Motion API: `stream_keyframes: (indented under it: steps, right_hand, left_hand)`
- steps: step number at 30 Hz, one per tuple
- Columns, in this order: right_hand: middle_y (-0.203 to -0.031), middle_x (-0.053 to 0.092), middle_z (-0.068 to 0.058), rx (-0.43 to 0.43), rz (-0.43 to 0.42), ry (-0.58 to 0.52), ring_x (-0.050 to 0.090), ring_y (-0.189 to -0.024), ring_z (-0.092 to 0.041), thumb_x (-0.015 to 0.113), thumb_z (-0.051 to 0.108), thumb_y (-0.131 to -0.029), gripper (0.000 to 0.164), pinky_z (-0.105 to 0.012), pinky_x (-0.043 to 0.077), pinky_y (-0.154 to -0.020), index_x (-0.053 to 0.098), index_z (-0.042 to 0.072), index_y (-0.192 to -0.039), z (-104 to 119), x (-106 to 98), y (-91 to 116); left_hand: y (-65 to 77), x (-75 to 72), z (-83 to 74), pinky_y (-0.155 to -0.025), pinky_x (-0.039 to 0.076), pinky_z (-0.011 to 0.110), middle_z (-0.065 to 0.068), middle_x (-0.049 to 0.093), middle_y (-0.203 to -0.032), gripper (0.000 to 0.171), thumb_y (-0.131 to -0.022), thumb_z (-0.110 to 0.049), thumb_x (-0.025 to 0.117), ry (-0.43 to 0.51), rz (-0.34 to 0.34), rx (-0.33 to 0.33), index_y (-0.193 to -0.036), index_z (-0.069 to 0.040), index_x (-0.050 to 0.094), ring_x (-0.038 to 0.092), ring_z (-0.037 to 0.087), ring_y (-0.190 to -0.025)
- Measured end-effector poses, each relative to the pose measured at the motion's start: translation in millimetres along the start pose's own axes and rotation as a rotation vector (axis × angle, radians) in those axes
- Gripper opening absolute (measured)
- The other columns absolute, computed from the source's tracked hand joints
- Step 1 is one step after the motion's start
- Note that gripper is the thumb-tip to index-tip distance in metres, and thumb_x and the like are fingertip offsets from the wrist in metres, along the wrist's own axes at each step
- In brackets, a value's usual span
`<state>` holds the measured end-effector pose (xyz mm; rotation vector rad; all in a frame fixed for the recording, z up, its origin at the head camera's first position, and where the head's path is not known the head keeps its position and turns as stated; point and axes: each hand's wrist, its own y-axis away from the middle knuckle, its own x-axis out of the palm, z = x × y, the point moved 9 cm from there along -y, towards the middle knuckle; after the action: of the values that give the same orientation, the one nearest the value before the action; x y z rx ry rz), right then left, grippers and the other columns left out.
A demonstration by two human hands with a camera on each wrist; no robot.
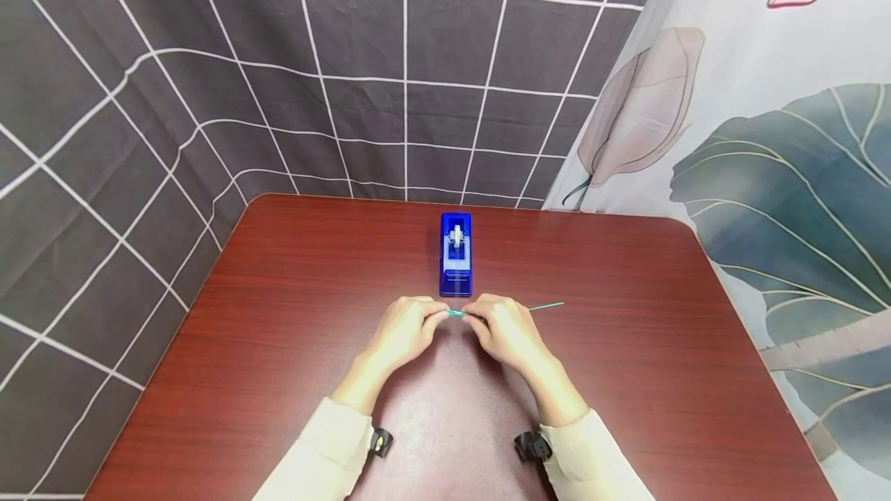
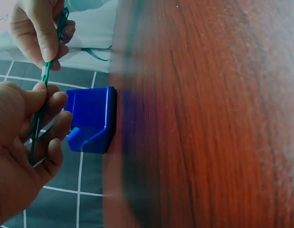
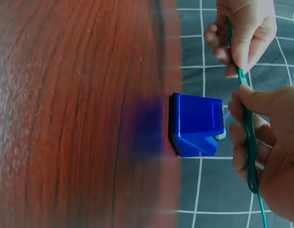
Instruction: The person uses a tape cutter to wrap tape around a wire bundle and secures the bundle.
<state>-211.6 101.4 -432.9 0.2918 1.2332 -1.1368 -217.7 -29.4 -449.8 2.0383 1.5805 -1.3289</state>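
Both hands hold a slim bundle of folded green cord (image 1: 455,313) above the table, just in front of a blue tape dispenser (image 1: 456,284). My left hand (image 1: 406,331) pinches one side of the bundle between thumb and index finger, its other fingers loosely bent in the left wrist view. Close beside it, my right hand (image 1: 511,331) pinches the other side. A shiny, pale patch (image 3: 243,80) shows on the cord between the thumbs. Looped strands (image 3: 251,171) run across the right palm, and a single loose end (image 1: 546,305) sticks out to the right.
The reddish-brown wooden table (image 1: 313,269) has rounded far corners. Behind it hangs a dark grey cloth (image 1: 362,37) with white grid lines. A white leaf-patterned curtain (image 1: 738,253) hangs along the right side. Each wrist wears a black band (image 1: 532,447).
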Motion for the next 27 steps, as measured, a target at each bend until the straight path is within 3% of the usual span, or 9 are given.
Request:
stream_keyframes:
  steps: [9, 15, 27]
  right_hand:
    - [-0.080, 0.068, 0.006, -0.036, 0.002, 0.033, 0.065, -0.070, -0.011, 0.079, 0.009, -0.086, 0.007, -0.034, 0.054, -0.063, 0.080, 0.013, -0.092, 3.6, -3.9, 1.1]
    - [-0.080, 0.068, 0.006, -0.034, -0.008, 0.043, 0.064, -0.069, -0.012, 0.080, 0.010, -0.086, 0.008, -0.036, 0.054, -0.062, 0.080, 0.014, -0.092, 4.2, -5.4, 0.8]
    - [-0.084, 0.072, 0.002, 0.107, 0.095, -0.004, 0.070, -0.077, -0.019, 0.069, 0.014, -0.095, 0.008, -0.046, 0.056, -0.066, 0.077, 0.013, -0.094, -3.4, 2.1, -3.4]
  left_hand:
    - [-5.1, 2.7, 0.3, -0.070, 0.056, 0.037, -0.005, 0.075, -0.093, 0.014, -0.095, -0.023, 0.069, -0.062, 0.122, -0.027, -0.102, -0.017, 0.079, 0.071, 0.015, -0.083]
    - [-8.5, 9.7, -3.2, -0.067, 0.051, 0.033, -0.010, 0.063, -0.075, 0.015, -0.100, -0.017, 0.063, -0.014, 0.201, -0.001, -0.096, -0.012, 0.076, 0.060, 0.009, -0.070]
    - [-9.4, 5.0, -11.3, -0.069, 0.054, 0.031, -0.002, 0.067, -0.075, 0.009, -0.095, -0.005, 0.068, 0.004, 0.076, 0.136, -0.095, -0.007, 0.076, 0.063, 0.011, -0.069]
